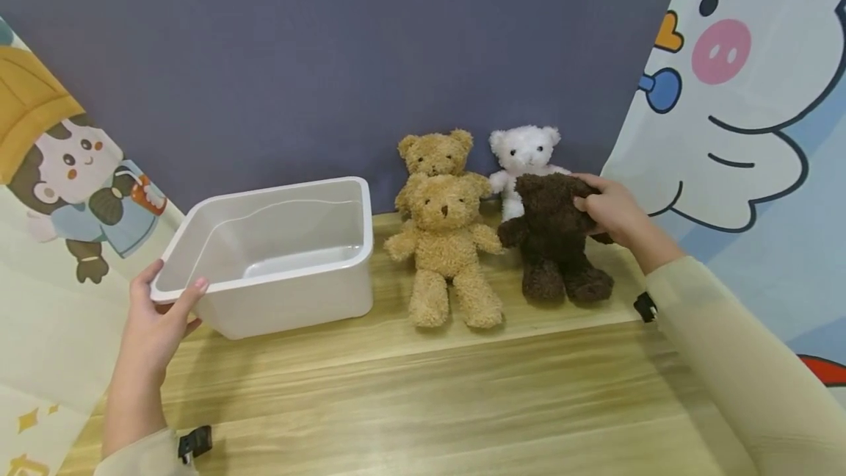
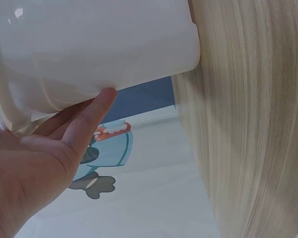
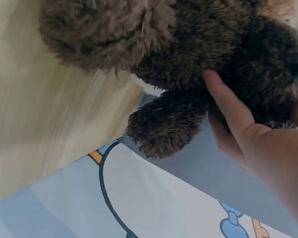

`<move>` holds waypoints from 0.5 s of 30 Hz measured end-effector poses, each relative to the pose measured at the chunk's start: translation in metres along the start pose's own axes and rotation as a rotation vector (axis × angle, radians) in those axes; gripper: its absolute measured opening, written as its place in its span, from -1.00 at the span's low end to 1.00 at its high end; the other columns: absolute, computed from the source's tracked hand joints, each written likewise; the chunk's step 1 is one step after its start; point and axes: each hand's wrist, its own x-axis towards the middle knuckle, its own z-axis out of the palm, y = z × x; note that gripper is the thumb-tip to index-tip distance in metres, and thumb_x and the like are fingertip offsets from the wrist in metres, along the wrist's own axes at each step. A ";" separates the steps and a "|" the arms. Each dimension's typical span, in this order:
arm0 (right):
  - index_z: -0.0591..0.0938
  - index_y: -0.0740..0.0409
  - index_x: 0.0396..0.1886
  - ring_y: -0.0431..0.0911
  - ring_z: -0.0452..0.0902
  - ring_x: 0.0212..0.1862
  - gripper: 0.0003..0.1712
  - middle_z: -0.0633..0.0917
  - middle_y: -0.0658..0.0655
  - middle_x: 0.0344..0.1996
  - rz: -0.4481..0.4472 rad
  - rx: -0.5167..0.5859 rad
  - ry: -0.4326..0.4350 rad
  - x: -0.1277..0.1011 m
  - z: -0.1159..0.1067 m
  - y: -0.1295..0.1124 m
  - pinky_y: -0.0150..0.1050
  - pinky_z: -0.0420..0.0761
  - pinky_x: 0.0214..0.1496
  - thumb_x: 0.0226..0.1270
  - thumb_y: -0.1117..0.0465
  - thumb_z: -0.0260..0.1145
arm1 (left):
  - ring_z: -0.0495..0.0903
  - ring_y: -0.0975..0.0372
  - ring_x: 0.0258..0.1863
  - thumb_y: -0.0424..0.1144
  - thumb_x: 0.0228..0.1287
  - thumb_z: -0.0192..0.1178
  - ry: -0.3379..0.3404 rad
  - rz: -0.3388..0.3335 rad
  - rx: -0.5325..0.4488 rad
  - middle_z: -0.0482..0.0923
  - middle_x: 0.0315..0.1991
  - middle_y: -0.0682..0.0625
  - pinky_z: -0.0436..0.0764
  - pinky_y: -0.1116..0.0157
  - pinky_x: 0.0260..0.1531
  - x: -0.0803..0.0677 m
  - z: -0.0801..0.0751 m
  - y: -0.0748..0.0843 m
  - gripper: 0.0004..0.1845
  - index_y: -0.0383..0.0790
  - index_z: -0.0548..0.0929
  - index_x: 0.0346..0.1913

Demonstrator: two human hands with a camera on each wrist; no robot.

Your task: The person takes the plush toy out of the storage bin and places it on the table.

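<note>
A dark brown teddy bear [image 1: 551, 230] sits on the right of the table, and my right hand [image 1: 615, 211] grips it by the head. In the right wrist view my fingers press into the fur of the bear [image 3: 198, 44]. At the left, my left hand [image 1: 155, 322] holds the near left corner of a white plastic bin [image 1: 291, 303], thumb over the rim and fingers beneath it. The left wrist view shows the left hand [image 2: 35, 163] against the outside of the bin [image 2: 104, 44]. Nothing lies inside the bin.
Two tan teddy bears, a front one [image 1: 446, 248] and one behind [image 1: 436, 153], sit between bin and brown bear. A white teddy bear [image 1: 525, 149] sits behind the brown one. The wood-grain table [image 1: 423, 402] meets a dark back wall [image 1: 370, 57] and printed side panels.
</note>
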 end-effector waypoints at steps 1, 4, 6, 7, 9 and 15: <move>-0.18 -0.10 0.80 0.47 0.07 0.62 -0.18 -0.21 0.41 0.74 0.007 0.018 -0.007 0.005 -0.001 0.000 0.42 0.65 0.29 0.75 0.23 -0.04 | 0.30 -0.12 0.41 0.12 0.61 0.14 0.001 -0.001 0.004 -0.14 0.70 -0.44 0.68 0.65 -0.29 0.000 0.000 0.000 0.04 0.12 -0.40 0.75; -0.24 -0.07 0.79 0.44 -0.16 0.70 -0.17 -0.36 0.33 0.74 0.020 0.080 -0.027 0.018 -0.003 0.000 0.46 0.62 0.31 0.75 0.26 -0.08 | 0.29 -0.18 0.42 0.13 0.61 0.14 0.002 -0.003 0.007 -0.13 0.69 -0.44 0.67 0.66 -0.30 -0.002 0.000 -0.001 0.04 0.12 -0.41 0.75; -0.28 -0.05 0.78 0.40 -0.29 0.72 -0.15 -0.46 0.27 0.73 0.024 0.097 -0.037 0.024 -0.004 0.000 0.47 0.63 0.30 0.75 0.27 -0.09 | 0.29 -0.19 0.41 0.13 0.61 0.13 0.006 -0.003 0.008 -0.12 0.69 -0.45 0.67 0.66 -0.31 -0.003 0.000 0.000 0.04 0.13 -0.41 0.75; -0.29 -0.05 0.78 0.39 -0.33 0.73 -0.15 -0.47 0.26 0.73 0.025 0.105 -0.041 0.026 -0.005 0.000 0.47 0.62 0.30 0.75 0.27 -0.09 | 0.29 -0.18 0.40 0.13 0.61 0.13 0.008 -0.002 0.009 -0.12 0.68 -0.45 0.67 0.66 -0.31 -0.003 0.000 0.000 0.03 0.12 -0.41 0.75; -0.30 -0.08 0.78 0.36 -0.39 0.73 -0.14 -0.50 0.23 0.72 0.030 0.116 -0.049 0.028 -0.005 0.000 0.46 0.62 0.32 0.75 0.26 -0.08 | 0.31 -0.16 0.39 0.12 0.62 0.13 0.009 0.001 0.011 -0.10 0.68 -0.46 0.66 0.67 -0.30 -0.003 0.000 0.001 0.03 0.11 -0.41 0.75; -0.27 -0.17 0.79 0.40 -0.26 0.72 -0.16 -0.46 0.24 0.73 0.002 0.104 -0.047 0.022 -0.006 0.003 0.44 0.58 0.37 0.79 0.08 -0.04 | 0.40 0.09 0.31 0.08 0.62 0.15 0.014 0.007 0.001 -0.05 0.66 -0.44 0.67 0.67 -0.28 -0.002 0.001 0.003 0.03 0.06 -0.37 0.76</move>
